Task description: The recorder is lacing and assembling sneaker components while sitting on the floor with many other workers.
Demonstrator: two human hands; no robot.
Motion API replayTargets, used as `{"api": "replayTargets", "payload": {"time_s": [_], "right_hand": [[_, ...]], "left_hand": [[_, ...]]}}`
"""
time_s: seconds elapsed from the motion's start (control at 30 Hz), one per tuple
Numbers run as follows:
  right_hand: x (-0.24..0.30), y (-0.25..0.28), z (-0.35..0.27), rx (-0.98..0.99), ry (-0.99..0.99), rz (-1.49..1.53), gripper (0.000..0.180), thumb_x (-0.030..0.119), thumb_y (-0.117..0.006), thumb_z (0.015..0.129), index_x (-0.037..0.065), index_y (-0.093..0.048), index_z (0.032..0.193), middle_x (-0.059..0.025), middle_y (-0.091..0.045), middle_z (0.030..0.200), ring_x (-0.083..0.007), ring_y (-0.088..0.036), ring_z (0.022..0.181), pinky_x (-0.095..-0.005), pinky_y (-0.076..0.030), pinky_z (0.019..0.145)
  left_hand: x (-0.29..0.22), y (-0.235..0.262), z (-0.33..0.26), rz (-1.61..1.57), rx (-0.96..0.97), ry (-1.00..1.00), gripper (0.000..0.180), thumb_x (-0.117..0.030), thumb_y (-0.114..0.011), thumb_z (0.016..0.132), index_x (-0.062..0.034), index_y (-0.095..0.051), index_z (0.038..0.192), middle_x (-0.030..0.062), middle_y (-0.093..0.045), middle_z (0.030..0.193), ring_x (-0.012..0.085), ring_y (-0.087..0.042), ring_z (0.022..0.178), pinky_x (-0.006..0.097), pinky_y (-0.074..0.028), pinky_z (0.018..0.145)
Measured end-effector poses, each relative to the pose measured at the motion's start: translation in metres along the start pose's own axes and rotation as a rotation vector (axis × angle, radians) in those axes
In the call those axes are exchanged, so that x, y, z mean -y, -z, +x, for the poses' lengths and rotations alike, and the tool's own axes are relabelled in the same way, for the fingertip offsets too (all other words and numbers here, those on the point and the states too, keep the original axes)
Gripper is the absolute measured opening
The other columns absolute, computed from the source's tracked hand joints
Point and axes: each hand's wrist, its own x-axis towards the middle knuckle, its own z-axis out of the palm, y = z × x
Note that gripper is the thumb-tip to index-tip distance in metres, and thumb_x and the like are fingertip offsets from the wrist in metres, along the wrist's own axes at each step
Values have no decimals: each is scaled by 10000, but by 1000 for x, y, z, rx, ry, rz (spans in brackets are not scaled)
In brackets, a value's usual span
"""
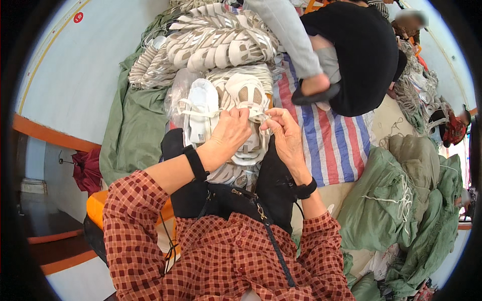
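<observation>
- Left hand (232, 128): centre of the frame, fingers curled narrow and pinching the flat white lace (253, 106) of the white-and-beige mesh sneaker (246, 98) (black band on the wrist).
- Right hand (285, 134): just right of centre, fingers bent and closed on the same lace at the shoe's right side; the fingertips of both hands nearly meet.
- The sneaker lies at centre frame, sole away from the viewer, resting on the person's black-clad lap.
- White lace-up sneaker (202, 113): just left of the held shoe, partly inside a clear crinkled plastic bag (176, 93).
- Pile of matching beige-and-white sneakers (216, 42): upper centre, stacked in rows on a green woven sack cloth (133, 125) that runs down the left of centre.
- Striped blue, red and white tarpaulin (331, 140): right of centre.
- Tied green woven sacks (396, 195): lower right, bound with white cord.
- Small round red sign (78, 17): upper left, on the pale wall (markings too small to tell).
- Second person in dark clothing (361, 50): upper right, seated on the tarpaulin.
</observation>
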Motion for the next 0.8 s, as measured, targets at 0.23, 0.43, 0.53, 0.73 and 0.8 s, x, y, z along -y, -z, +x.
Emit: {"api": "replayTargets", "payload": {"time_s": [0.23, 0.43, 0.53, 0.73, 0.8], "right_hand": [[-5, -13, -12, 43, 228, -491, 63, 91, -675, 785, 57, -650, 832, -96, -604, 786, -294, -589, 772, -375, -440, 696], [4, -14, -9, 129, 352, -1095, 84, 69, -612, 720, 44, -644, 794, -93, -556, 836, -258, -525, 839, -375, -363, 749], [8, -18, -2, 203, 366, -1201, 84, 66, -625, 701, 51, -650, 779, -99, -564, 839, -260, -536, 857, -379, -362, 755], [-6, -24, 18, 313, 99, -931, 35, 80, -627, 720, 75, -651, 746, -93, -578, 860, -256, -546, 901, -397, -364, 775], [-11, -20, 16, 292, 120, -863, 37, 70, -622, 730, 80, -641, 760, -89, -576, 838, -259, -551, 882, -403, -367, 772]], "left_hand": [[23, -20, -12, -266, -128, -107, 90, -143, -600, 747, -68, -641, 774, 65, -523, 866, 223, -557, 855, 331, -432, 642], [24, 19, -47, -1088, 96, -190, 52, -82, -607, 791, -69, -570, 824, 75, -548, 849, 315, -599, 768, 415, -468, 637], [26, 4, -55, -1165, -7, -12, 46, -76, -600, 801, -61, -576, 836, 104, -576, 814, 335, -600, 752, 427, -469, 638], [18, -2, -55, -1024, -138, 268, 138, -23, -596, 781, -54, -616, 914, 133, -617, 828, 339, -608, 707, 405, -487, 629], [15, -3, -52, -1002, -110, 279, 179, -25, -601, 777, -53, -613, 953, 142, -622, 845, 346, -611, 715, 412, -488, 631]]}}
